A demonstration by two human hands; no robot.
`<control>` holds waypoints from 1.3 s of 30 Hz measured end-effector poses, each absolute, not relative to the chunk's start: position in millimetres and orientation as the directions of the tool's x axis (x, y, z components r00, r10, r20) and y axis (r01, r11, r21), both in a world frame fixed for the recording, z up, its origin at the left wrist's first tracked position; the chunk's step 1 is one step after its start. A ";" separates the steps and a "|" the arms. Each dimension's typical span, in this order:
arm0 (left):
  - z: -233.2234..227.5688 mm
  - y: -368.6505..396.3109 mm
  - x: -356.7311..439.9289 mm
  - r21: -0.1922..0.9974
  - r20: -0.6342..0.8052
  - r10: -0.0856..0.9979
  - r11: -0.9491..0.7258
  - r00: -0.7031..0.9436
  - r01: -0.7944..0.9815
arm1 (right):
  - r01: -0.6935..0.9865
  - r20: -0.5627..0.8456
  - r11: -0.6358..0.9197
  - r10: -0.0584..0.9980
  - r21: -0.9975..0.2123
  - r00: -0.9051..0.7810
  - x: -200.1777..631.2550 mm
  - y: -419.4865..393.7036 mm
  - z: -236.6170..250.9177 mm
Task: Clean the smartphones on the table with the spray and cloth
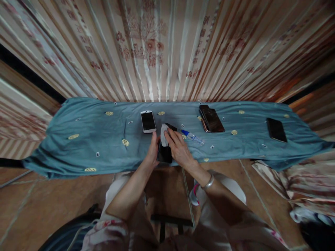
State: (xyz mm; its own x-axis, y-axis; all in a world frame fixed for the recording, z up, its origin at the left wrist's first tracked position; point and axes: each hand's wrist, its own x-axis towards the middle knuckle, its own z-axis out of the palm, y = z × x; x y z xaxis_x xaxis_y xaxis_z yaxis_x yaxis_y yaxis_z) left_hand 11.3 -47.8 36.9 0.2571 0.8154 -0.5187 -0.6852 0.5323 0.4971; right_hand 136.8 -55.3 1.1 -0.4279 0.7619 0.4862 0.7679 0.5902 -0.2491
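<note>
Sleeve (pixel 107 233): cut off | held phone (pixel 164 156): part-hidden by cloth (pixel 164 136), right hand (pixel 180 148)

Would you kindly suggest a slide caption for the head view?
Right hand holds a pale cloth against a black smartphone, with the left hand at its side.

I see pinkish-beige pleated fabric curtains (pixel 170 80) with reddish-brown prints hanging beyond a teal cloth (pixel 75 153) dotted with yellow ovals. Straight black poles (pixel 31 72) show at both sides. Below, I make out brown floor tiles (pixel 68 191) and, lower left, a dark rounded object (pixel 59 237) I can't identify.
</note>
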 end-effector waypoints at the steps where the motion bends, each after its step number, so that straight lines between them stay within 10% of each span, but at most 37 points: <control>1: 36.6 -47.2 10.1 0.500 -0.528 0.812 0.532 0.246 -0.683 | 0.758 0.488 0.603 0.754 -0.247 -0.441 134.7 -58.0 -0.3; 20: 29.9 -34.4 -8.2 0.491 -0.558 0.812 0.489 0.170 -0.721 | 0.624 0.487 0.741 0.652 -0.248 -0.581 115.2 -87.9 -1.8; 39: 26.6 -31.2 -7.9 0.426 -0.498 0.812 0.535 0.304 -0.730 | 0.703 0.498 0.601 0.773 -0.380 -0.392 140.4 -64.4 -10.5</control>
State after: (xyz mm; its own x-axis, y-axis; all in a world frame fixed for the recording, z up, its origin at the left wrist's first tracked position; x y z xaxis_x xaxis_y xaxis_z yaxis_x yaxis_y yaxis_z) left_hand -7.9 -31.2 26.6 0.3044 0.8120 -0.4980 -0.7301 0.5347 0.4255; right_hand 140.4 -64.4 -10.5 -0.3920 0.7734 0.4983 0.7033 0.6011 -0.3797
